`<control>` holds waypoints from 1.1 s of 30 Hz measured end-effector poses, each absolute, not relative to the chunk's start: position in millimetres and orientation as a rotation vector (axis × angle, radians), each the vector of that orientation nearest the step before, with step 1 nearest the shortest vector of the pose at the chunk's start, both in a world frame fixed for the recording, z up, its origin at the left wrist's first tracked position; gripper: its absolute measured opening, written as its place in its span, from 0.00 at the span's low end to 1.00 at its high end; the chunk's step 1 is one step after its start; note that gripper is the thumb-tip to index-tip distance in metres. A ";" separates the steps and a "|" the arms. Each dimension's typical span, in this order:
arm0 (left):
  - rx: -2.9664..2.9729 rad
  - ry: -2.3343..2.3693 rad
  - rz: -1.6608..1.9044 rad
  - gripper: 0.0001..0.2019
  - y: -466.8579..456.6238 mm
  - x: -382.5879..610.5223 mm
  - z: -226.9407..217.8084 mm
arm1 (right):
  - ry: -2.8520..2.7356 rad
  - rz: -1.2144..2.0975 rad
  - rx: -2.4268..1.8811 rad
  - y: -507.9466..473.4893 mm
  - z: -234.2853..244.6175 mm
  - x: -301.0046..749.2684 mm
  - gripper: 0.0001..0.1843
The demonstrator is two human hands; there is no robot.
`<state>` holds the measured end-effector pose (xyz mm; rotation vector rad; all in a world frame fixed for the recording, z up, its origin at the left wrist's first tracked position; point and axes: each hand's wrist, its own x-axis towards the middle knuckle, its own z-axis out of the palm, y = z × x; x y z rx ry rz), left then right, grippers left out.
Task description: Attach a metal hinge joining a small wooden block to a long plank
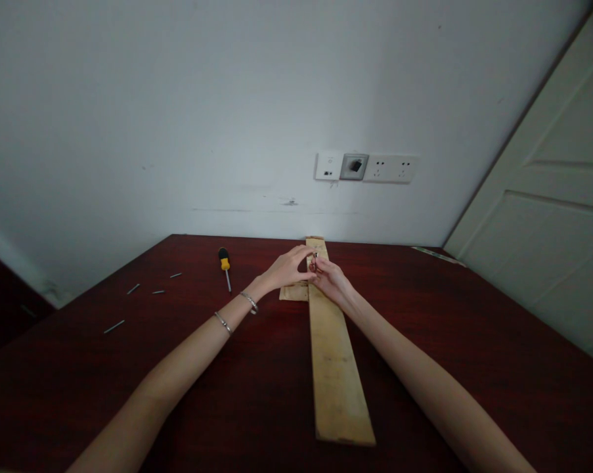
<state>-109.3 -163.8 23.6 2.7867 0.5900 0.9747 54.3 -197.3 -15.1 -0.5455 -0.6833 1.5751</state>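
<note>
My right hand is closed, pinching a small shiny metal piece above the long wooden board. My left hand faces it from the other side, thumb and fingers curved into a C with the fingertips at the same piece. Its exact kind is too small to make out. Under the hands, the long board lies over or against a shorter wooden piece that sticks out to the left; the joint is partly hidden by the hands.
A yellow and black screwdriver lies left of the hands. Several thin metal screws or nails, one of them a longer one, are scattered at the table's left. Behind the dark red table stands a wall with sockets; a white door is at right.
</note>
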 end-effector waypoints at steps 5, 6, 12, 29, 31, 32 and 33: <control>2.778 0.570 1.095 0.25 -161.5 -106.6 17.6 | -0.647 1.577 -0.541 -200.2 -12.7 46.6 0.09; 2.779 0.563 1.115 0.23 -160.7 -106.6 16.9 | -0.641 1.579 -0.542 -201.0 -12.1 45.3 0.09; 2.767 0.555 1.191 0.22 -157.7 -106.5 15.7 | -0.618 1.580 -0.531 -204.3 -7.6 42.8 0.10; 2.975 0.666 1.137 0.18 -159.8 -110.2 19.8 | -1.139 1.102 -1.151 -203.1 20.4 70.1 0.14; 2.996 0.675 1.108 0.19 -160.6 -109.4 19.5 | -1.205 1.041 -1.194 -201.2 21.6 71.6 0.14; 3.001 0.679 1.098 0.19 -161.0 -109.1 19.3 | -1.235 1.015 -1.209 -200.2 21.6 71.8 0.14; 3.004 0.683 1.088 0.19 -161.5 -108.8 19.2 | -1.263 0.993 -1.219 -199.4 21.2 71.9 0.13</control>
